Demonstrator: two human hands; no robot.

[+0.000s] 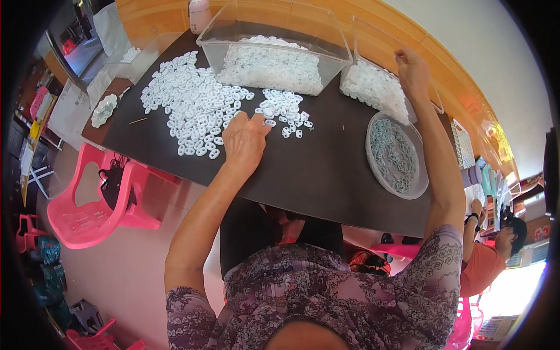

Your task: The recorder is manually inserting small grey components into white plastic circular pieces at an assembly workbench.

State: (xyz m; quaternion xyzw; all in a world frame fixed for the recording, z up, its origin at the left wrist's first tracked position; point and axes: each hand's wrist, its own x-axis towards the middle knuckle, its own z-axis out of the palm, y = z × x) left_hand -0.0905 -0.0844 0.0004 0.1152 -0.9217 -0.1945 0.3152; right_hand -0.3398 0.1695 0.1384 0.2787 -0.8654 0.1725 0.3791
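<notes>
My left hand (244, 139) rests palm down on the dark table (315, 169), its fingertips touching small white plastic pieces (192, 105) spread in a wide heap. A smaller cluster of the same pieces (286, 111) lies just right of the fingers. My right hand (412, 69) reaches far out to the rim of a clear bin (373, 87) holding more white pieces; whether it grips the rim is unclear. A large clear tub (274, 55) full of white pieces stands at the back between the hands. A round clear tray (396, 154) of grey-green pieces sits under my right forearm.
A pink plastic chair (93, 204) stands left of the table, with more pink stools (87, 335) on the floor. Another person in an orange shirt (484, 262) sits at the right. A white bottle (199, 14) is at the table's far edge.
</notes>
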